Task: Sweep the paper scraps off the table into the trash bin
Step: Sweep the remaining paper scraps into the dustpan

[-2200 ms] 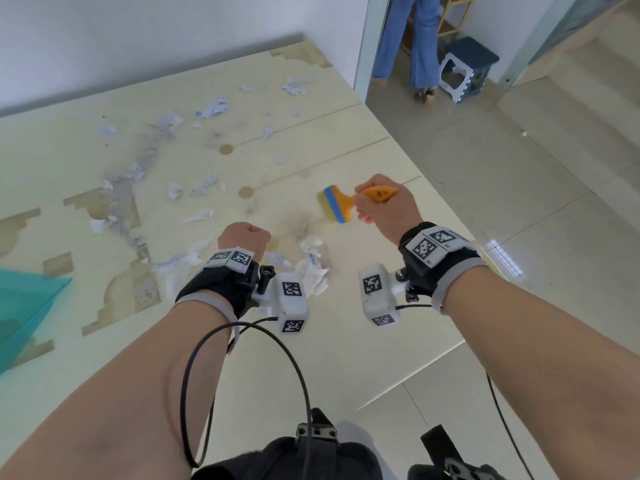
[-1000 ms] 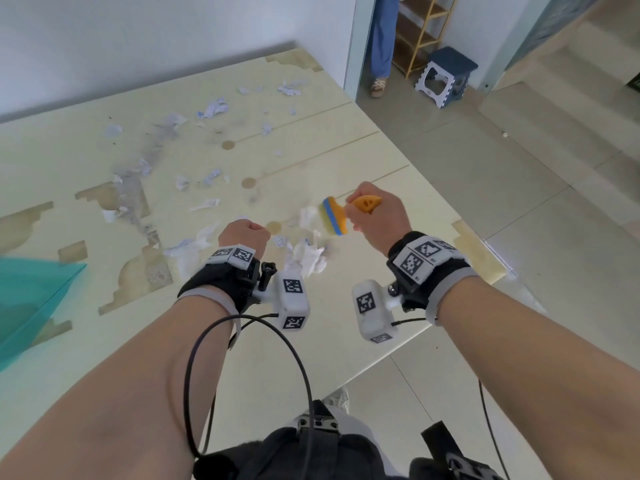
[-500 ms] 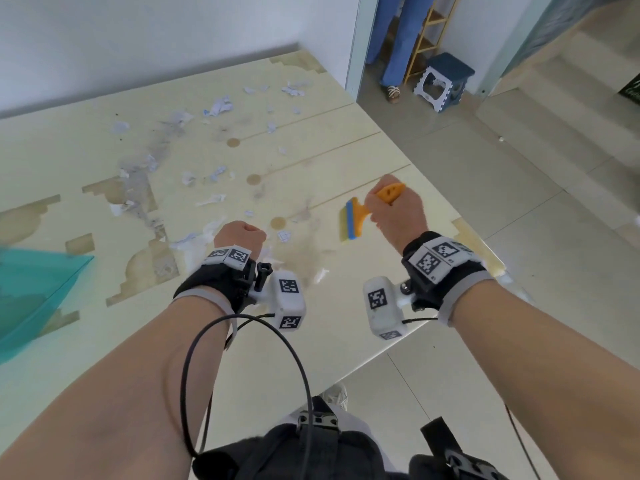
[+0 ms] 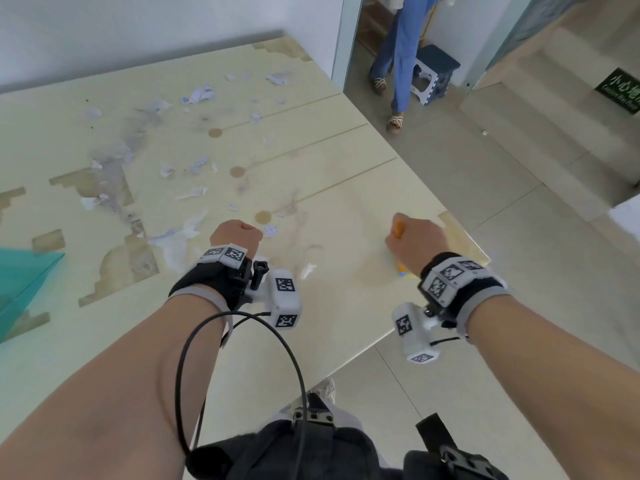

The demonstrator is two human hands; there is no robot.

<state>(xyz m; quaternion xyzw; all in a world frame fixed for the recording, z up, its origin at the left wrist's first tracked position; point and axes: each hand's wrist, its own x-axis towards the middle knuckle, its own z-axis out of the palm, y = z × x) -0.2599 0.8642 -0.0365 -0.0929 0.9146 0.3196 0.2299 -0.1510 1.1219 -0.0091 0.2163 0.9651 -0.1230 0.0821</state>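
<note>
Judging by the many paper scraps (image 4: 194, 97) strewn over the table (image 4: 346, 188) from upper left to centre, most sweeping remains. Only the lower right part looks clear. No trash bin shows. The right hand (image 4: 414, 239), right of centre, is closed around an orange brush (image 4: 399, 229), mostly hidden. The left hand (image 4: 235, 233), at centre, is an empty fist.

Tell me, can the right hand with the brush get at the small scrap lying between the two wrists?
Probably yes. The right hand is beside that scrap, with only bare table between them.
</note>
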